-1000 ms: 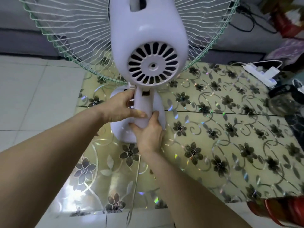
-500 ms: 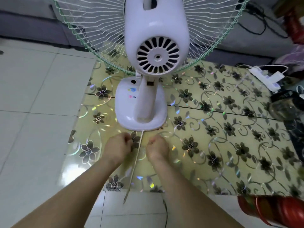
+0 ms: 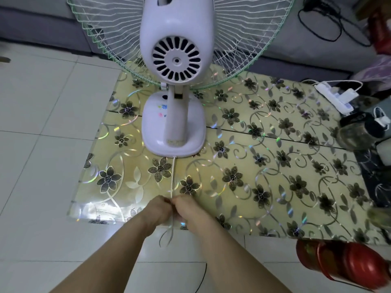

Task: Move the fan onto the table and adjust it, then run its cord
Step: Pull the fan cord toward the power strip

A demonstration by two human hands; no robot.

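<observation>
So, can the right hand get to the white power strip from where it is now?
Probably yes: the table between the right hand and the white power strip looks bare, but that hand is pinching the cord.

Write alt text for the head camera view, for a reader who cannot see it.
Both hands, the left hand and right hand, pinch the fan's white cord together at the near edge of a floral-covered table. The white fan stands upright on the table, its back to the camera. A power strip lies at the far right.
</observation>
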